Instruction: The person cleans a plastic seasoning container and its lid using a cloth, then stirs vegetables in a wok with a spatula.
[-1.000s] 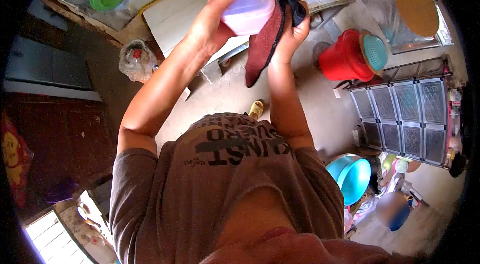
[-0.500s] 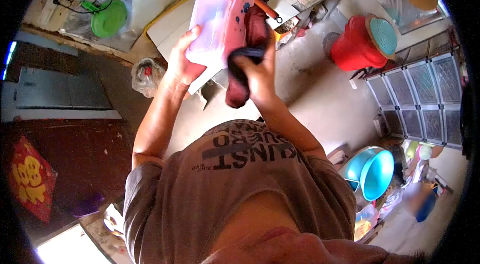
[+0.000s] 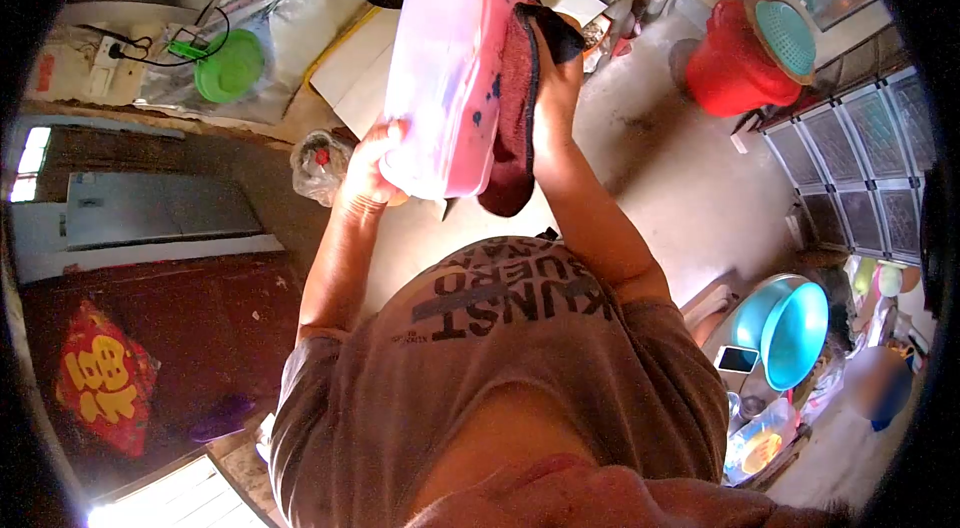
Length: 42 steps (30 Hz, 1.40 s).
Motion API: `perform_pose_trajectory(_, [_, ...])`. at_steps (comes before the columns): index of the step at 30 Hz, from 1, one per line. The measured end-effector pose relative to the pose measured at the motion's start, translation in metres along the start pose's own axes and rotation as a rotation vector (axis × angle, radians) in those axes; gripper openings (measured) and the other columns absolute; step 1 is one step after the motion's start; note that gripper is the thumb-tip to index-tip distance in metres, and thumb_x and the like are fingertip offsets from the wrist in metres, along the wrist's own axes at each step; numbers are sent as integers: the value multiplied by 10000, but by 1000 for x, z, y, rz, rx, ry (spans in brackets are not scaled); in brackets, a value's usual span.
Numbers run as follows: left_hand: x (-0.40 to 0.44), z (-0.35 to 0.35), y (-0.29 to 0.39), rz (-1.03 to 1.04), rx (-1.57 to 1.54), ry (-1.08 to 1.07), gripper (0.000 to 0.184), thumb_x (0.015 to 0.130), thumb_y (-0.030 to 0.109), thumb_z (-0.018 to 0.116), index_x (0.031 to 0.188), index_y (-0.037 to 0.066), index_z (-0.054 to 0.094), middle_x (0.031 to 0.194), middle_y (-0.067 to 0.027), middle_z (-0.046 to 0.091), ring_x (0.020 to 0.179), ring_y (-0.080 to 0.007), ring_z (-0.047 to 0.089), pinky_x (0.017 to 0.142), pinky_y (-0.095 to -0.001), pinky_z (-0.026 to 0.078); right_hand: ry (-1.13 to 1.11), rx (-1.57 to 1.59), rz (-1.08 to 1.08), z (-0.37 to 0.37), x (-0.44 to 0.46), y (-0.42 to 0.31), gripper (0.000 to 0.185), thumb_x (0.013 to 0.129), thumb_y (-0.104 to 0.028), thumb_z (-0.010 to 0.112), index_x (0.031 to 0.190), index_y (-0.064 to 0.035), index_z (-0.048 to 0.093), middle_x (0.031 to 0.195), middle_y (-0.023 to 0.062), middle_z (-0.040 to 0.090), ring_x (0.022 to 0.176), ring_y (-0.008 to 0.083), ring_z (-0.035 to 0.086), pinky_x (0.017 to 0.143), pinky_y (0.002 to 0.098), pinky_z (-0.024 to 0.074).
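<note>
A pink translucent plastic box with dark marks along its side is held up at the top middle. My left hand grips its lower left corner, thumb on the near face. On the other side, my right hand is closed on a dark red cloth with a black edge. The cloth lies against the box's right side and hangs a little below it. Part of my right hand's fingers is hidden behind the cloth.
A white surface lies behind the box. Around are a green basin, a plastic bag, a red bucket, drawers, blue basins and a phone. A partly visible person is at the far right.
The box has turned to show its marked side and come nearer my body. The cloth has shifted along that side with my right hand. The view has swung, moving the room's objects.
</note>
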<state>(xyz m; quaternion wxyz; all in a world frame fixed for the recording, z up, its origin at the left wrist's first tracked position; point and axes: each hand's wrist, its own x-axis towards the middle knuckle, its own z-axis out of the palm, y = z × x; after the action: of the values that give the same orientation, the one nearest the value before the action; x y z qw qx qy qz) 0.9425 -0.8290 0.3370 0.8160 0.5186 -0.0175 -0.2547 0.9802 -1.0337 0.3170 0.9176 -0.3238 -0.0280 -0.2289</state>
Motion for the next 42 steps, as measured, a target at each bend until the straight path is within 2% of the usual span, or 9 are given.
perform_pose_trajectory(9, [9, -8, -10, -20, -44, -4, 925, 689, 374, 780, 1410, 7, 331, 1288, -164, 516, 1158, -271, 535, 984, -382, 452, -101, -218, 165, -6, -42, 3, 654, 797, -95, 744, 1302, -23, 334, 1160, 91, 546, 1044, 185, 536, 937, 319, 439])
perform_pose_trajectory(13, [-1, -22, -29, 50, 60, 77, 951, 705, 389, 769, 1444, 42, 282, 1349, -139, 461, 1210, -249, 485, 1012, -386, 419, -152, -158, 317, -26, -59, 22, 379, 920, -61, 594, 1252, -10, 417, 1097, 79, 566, 1002, 168, 545, 917, 299, 445])
perform_pose_trajectory(17, [-20, -62, -68, 115, -52, 208, 893, 744, 370, 736, 1447, 78, 270, 1361, -114, 431, 1233, -243, 458, 1025, -399, 401, -63, -201, 484, -53, -59, 76, 126, 947, -133, 583, 1052, -71, 614, 777, -18, 616, 640, 51, 533, 540, 218, 435])
perform_pose_trajectory(27, [-34, -152, -121, 323, -193, 528, 679, 859, 373, 640, 1403, 100, 340, 1278, -77, 511, 1167, -242, 525, 986, -427, 453, -313, -264, 472, 29, 23, 193, 425, 878, -210, 654, 1243, -47, 508, 1040, 44, 616, 876, 154, 577, 790, 288, 471])
perform_pose_trajectory(30, [-25, -171, -120, 309, -194, 538, 642, 876, 339, 620, 1408, 117, 339, 1281, -73, 505, 1159, -231, 525, 989, -422, 448, -644, -1232, 273, -12, 52, 240, 870, 710, -360, 778, 1416, -99, 341, 1243, 194, 559, 1103, 319, 577, 930, 384, 462])
perform_pose_trajectory(32, [-11, -186, -119, 330, -181, 552, 623, 884, 323, 606, 1414, 135, 337, 1278, -65, 502, 1154, -217, 523, 971, -410, 455, -821, -1359, -36, -50, 67, 236, 594, 765, -208, 740, 1302, -136, 498, 1217, 196, 595, 1036, 314, 623, 855, 387, 501])
perform_pose_trajectory(34, [5, -210, -128, 317, -169, 566, 615, 890, 315, 601, 1419, 148, 335, 1270, -58, 505, 1157, -207, 517, 958, -400, 456, -745, -1284, 166, -55, 82, 193, 99, 828, -161, 684, 913, -109, 685, 751, 67, 696, 714, 200, 690, 643, 327, 521])
perform_pose_trajectory(39, [57, -254, -138, 322, -132, 639, 601, 900, 264, 597, 1422, 142, 325, 1250, -67, 508, 1122, -190, 512, 918, -353, 463, -597, -1796, -271, -70, 176, 117, 261, 870, -390, 642, 822, -133, 646, 569, 81, 570, 511, 287, 566, 513, 408, 441])
perform_pose_trajectory(42, [84, -270, -141, 354, -205, 658, 611, 897, 278, 603, 1428, 162, 323, 1267, -65, 501, 1148, -204, 512, 933, -377, 468, -914, -2139, -562, -61, 232, 96, 434, 797, -309, 714, 1203, -211, 595, 1132, 87, 561, 962, 295, 587, 791, 396, 506])
